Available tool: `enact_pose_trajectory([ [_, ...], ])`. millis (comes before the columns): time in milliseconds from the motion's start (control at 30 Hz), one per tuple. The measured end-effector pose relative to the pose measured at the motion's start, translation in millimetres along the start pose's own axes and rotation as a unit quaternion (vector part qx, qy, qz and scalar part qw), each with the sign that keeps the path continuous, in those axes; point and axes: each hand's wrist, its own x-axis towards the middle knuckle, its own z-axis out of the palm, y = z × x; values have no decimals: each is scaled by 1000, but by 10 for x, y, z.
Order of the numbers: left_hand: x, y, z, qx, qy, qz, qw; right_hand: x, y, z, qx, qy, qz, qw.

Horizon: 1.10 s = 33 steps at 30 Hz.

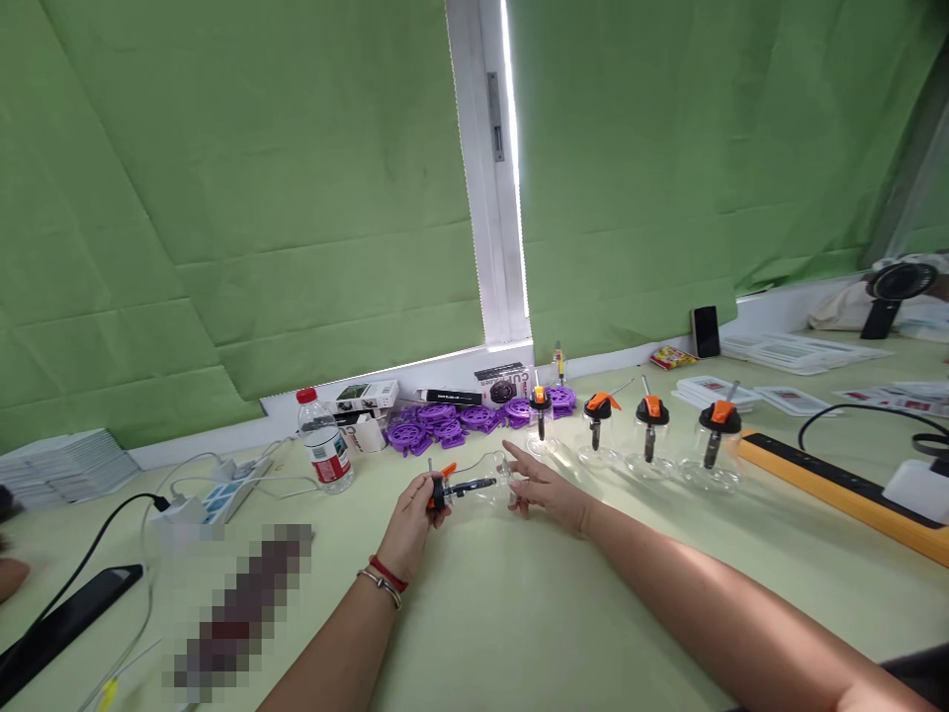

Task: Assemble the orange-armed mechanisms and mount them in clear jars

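A clear flared bottle point(478, 487) with a black and orange top and a dark tube inside lies on its side, just above the tabletop. My left hand point(416, 514) is closed around its top end. At the wide base is my right hand point(547, 487), its index finger stretched out and the other fingers bent against the base. Similar upright bottles with orange and black tops stand in a row to the right, among them one nearby point(596, 435) and one at the far end point(713, 450).
Purple plastic parts point(445, 423) lie along the wall behind my hands. A water bottle point(326, 450) stands left, near a power strip point(226, 494) with cables. On the right are a long orange power strip point(830, 485), card stacks point(716, 393), a phone point(705, 331) and a small fan point(897, 292).
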Motion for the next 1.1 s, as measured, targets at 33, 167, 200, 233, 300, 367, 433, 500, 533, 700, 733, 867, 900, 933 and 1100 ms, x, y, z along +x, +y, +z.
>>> enact_pose_trajectory([
  [33, 0, 0, 1, 6, 1, 1, 1000, -1, -5, 0, 2, 0, 3, 1000],
  [167, -8, 5, 9, 23, -5, 5, 1000, 18, 0, 10, -1, 4, 24, 1000],
  [200, -11, 7, 11, 24, -9, 5, 1000, 26, 7, 11, -4, 8, 30, 1000],
  [233, -13, 7, 12, 24, -12, 4, 1000, 33, 15, 11, -10, 13, 34, 999],
  [300, -16, 5, 14, 23, -18, 3, 1000, 46, 34, 8, -20, 19, 39, 999],
  [367, -15, -1, 12, 23, -22, 2, 999, 55, 52, 5, -22, 18, 38, 999],
  [433, -11, -8, 9, 24, -22, 3, 999, 57, 66, 6, -15, 18, 36, 999],
  [500, -9, -11, 6, 22, -22, 6, 999, 51, 72, 8, -8, 18, 37, 999],
  [533, -8, -9, 5, 21, -20, 6, 1000, 43, 71, 7, -8, 14, 34, 999],
  [700, -9, 19, 10, 14, -1, 5, 1000, -8, 26, -14, -12, -10, -3, 1000],
  [733, -10, 26, 12, 13, 0, 7, 1000, -13, 16, -19, -13, -12, -6, 1000],
  [867, -16, 33, 19, 21, -8, 16, 1000, -3, 13, -28, -12, -10, -2, 1000],
  [900, -18, 30, 19, 24, -11, 16, 1000, 5, 20, -26, -13, -5, 2, 1000],
  [933, -20, 27, 19, 27, -14, 16, 999, 16, 30, -24, -16, 2, 9, 1000],
  [1100, -20, 12, 13, 27, -28, 11, 999, 58, 68, -12, -47, 11, 44, 998],
])
